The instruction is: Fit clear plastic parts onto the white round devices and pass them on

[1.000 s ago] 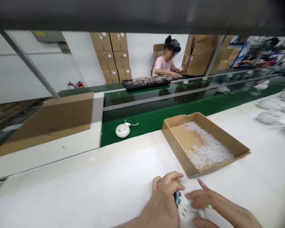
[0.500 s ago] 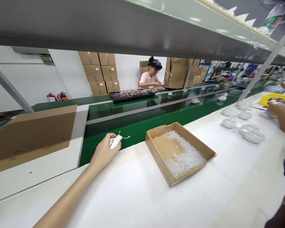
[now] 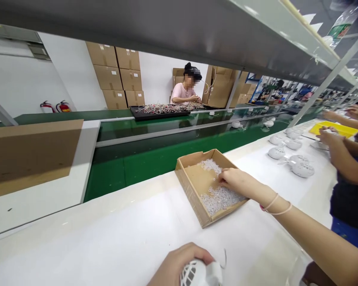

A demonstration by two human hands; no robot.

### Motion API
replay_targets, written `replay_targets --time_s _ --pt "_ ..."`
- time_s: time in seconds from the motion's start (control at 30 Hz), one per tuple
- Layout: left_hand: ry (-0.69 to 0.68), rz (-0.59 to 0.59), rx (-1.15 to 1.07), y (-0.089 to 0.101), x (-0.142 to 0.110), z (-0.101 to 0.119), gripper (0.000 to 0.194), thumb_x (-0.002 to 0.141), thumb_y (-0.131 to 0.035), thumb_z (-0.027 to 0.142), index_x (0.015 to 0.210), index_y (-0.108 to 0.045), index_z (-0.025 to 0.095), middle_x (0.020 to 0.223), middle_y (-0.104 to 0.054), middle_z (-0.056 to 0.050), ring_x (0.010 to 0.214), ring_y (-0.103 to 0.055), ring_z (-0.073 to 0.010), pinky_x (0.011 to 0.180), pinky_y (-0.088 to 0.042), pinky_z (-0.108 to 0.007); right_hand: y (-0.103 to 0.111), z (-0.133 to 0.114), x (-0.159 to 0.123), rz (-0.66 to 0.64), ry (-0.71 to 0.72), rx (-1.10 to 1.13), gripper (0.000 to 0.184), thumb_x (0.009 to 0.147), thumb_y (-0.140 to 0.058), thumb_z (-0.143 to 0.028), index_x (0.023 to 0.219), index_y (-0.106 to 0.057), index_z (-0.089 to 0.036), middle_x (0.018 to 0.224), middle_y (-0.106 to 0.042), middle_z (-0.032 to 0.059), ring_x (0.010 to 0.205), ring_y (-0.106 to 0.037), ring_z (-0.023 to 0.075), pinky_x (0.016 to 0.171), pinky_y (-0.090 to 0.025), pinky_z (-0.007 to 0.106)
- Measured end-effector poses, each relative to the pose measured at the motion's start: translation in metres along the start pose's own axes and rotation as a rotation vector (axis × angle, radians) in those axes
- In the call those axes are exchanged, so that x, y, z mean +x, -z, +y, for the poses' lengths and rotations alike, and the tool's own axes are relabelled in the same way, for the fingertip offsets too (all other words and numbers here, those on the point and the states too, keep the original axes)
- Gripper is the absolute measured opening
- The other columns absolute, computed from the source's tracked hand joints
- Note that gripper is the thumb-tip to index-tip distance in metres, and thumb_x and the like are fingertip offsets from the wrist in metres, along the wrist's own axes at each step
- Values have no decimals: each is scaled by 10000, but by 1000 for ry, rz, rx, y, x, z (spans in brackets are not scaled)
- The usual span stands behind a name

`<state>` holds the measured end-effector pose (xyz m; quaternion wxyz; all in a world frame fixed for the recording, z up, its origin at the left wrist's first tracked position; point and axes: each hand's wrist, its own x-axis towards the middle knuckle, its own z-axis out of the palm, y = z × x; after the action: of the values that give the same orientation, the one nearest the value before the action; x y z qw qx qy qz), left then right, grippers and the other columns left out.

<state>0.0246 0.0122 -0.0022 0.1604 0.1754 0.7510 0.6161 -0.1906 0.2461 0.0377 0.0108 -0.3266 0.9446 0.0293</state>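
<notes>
Left hand (image 3: pixel 183 256) withdrawn, gripping housing (image 3: pixel 193 273) (vented), right hand (image 3: pixel 232 179) in box (image 3: pixel 191 197)

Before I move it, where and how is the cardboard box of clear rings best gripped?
Probably pinch the cardboard box midway along its left wall, coming from the left: the thin top edge is exposed, with bare floor just inside, while the right hand reaches over the opposite wall and the clear rings gather along its right and near sides.
</notes>
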Motion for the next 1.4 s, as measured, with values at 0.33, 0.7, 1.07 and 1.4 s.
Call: replay_targets --time_s 0.33,0.7,1.07,1.4 --pt "-230 196 310 1 -7 18 206 806 -638 195 990 -552 226 957 -648 -22 907 -623 -193 1035 -439 -380 20 -2 -14 -2 -160 272 174 928 -626 -320 849 -667 -171 799 -695 -5 717 -649 137 721 -543 322" --pt "-374 137 377 4 -6 24 150 989 -473 224 1135 -493 249 1056 -640 -31 949 -575 -193 1047 -368 -381 47 -86 -101 166 -6 833 134 876 -681 -399 886 -749 -284 826 -770 -28 700 -658 127 631 -509 215" --pt "-482 186 488 -2 -5 11 188 928 -492 218 1114 -483 241 994 -669 -22 912 -635 -194 1023 -316 -395 57 -114 -104 50 234 993 96 885 -700 -225 907 -783 -267 793 -749 -24 724 -663 89 668 -488 161" --pt "-438 142 513 -3 -5 4 216 906 -457 229 1121 -478 227 982 -651 -70 901 -606 -228 1019 -331 -450 62 -118 -108 58 264 986 145 906 -668 -252 966 -783 -317 826 -731 -4 748 -676 134 656 -524 224"
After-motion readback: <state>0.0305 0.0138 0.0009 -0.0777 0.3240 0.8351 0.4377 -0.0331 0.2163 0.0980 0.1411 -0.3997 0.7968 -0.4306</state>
